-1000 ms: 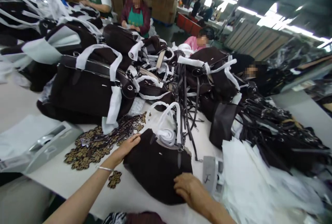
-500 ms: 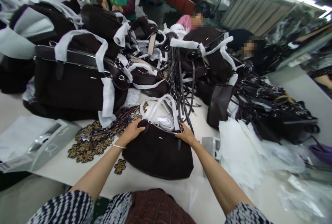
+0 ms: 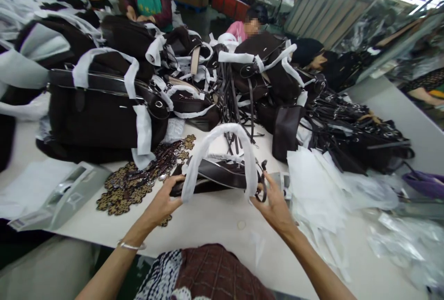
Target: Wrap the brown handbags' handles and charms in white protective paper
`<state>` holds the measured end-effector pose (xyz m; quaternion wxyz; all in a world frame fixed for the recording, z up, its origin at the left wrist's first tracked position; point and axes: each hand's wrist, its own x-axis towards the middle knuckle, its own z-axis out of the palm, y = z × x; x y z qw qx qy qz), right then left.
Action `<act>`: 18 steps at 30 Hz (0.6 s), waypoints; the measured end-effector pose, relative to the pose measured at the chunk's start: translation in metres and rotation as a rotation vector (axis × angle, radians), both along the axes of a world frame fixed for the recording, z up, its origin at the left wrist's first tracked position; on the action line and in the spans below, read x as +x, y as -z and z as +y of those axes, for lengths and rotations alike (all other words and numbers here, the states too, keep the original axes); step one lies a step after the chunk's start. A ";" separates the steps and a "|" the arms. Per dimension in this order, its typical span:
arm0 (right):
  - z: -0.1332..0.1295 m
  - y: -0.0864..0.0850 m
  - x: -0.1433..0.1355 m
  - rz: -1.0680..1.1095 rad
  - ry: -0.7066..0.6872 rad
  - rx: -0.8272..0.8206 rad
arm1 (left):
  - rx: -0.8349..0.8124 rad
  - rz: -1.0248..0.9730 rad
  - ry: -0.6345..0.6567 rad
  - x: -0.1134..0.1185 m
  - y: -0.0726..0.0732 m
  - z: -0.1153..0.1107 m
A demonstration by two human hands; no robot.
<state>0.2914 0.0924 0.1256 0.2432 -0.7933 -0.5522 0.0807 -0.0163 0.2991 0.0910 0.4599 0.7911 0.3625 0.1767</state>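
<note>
While the dark bag [image 3: 218, 177] is held at the frame's centre, its ends are pinched between thumb and fingers by the left hand [image 3: 169, 196] and right hand [image 3: 275, 203]; probably light and soft-sided, it is best gripped there, beside the white-wrapped handle [image 3: 222, 129].

1. White tabletop [image 3: 211, 226] lies open between the dark handbag [image 3: 227, 182] and the wearer's brown garment [image 3: 222, 272], past a pale round disc [image 3: 241, 225].
2. The white-wrapped handle [image 3: 222, 128] arches up; a hand fits beneath.
3. The left hand [image 3: 165, 197] and right hand [image 3: 275, 203] block the handbag's ends.
4. Leftward, leopard-patterned flower charms [image 3: 123, 189] and a gray benchtop device [image 3: 74, 200] obstruct.
5. Rightward, white sheets [image 3: 312, 184]; beyond, dark straps [image 3: 228, 98] and piled handbags [image 3: 93, 119].
</note>
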 end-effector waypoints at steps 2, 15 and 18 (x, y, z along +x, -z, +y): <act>0.002 -0.001 -0.011 -0.005 -0.017 -0.013 | -0.015 0.035 -0.001 -0.002 -0.004 -0.001; 0.023 -0.049 -0.038 -0.260 -0.752 -0.249 | 0.083 -0.104 0.017 0.024 -0.045 0.040; 0.024 -0.046 -0.025 -0.282 -0.752 -0.337 | 0.320 -0.005 0.348 0.050 -0.051 0.043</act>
